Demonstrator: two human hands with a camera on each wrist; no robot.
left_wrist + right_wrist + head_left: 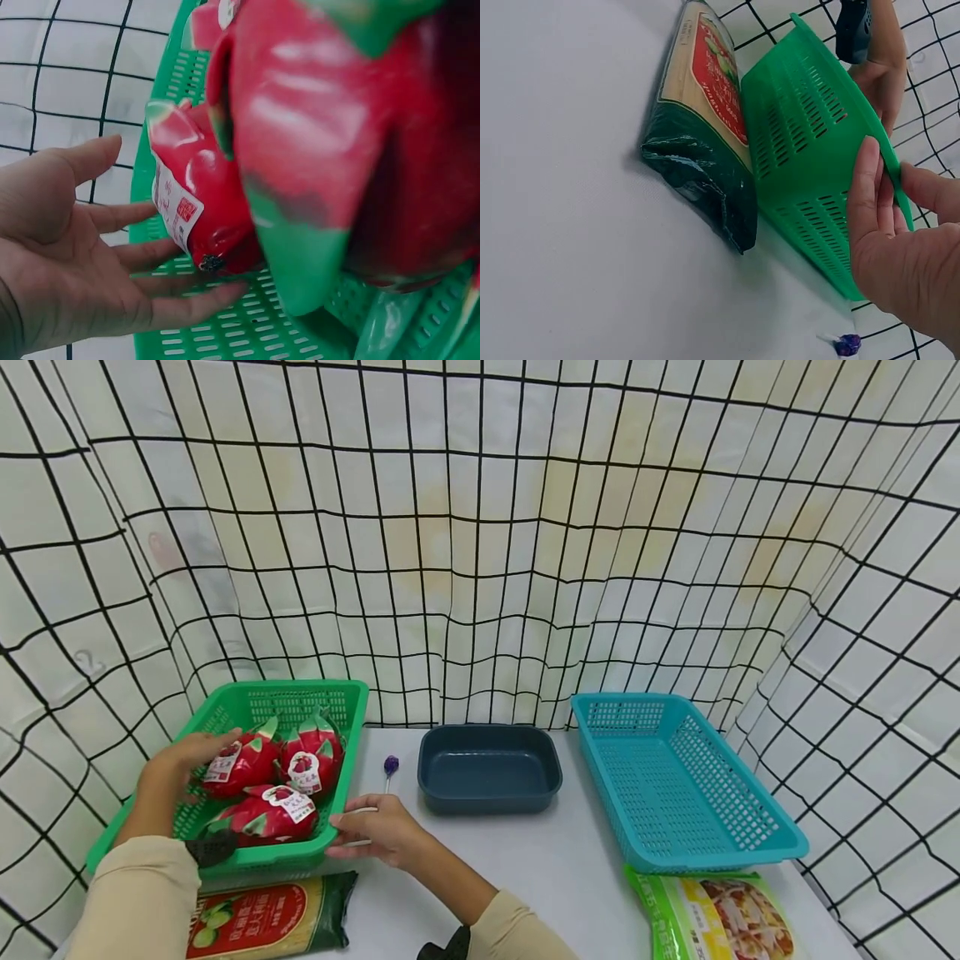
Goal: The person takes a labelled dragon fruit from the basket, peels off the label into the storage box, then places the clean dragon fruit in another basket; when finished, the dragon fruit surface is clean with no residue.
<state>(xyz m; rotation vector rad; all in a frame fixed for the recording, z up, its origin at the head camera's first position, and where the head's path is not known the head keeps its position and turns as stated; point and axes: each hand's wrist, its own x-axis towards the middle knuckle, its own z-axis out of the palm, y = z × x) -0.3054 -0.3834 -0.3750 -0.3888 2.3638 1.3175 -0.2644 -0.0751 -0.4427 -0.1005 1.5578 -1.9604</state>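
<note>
Three red dragon fruits with green tips and white labels lie in a green plastic basket point(349, 727). My left hand point(82, 255) reaches into the basket with fingers spread beside the leftmost dragon fruit point(242, 767); the fingertips come right up to its labelled side and lower end. A nearer dragon fruit point(315, 135) fills much of the left wrist view. My right hand point(386, 833) pinches the basket's right rim near its front corner, thumb on one side and fingers on the other, as the right wrist view shows.
A bag of noodles point(262, 917) lies against the basket's front. A purple-headed lollipop point(391, 766) is right of the basket. Further right are a dark blue tray point(489, 802) and a turquoise basket point(720, 863), with a green food packet point(712, 914) before it. Black netting point(480, 547) encloses the table.
</note>
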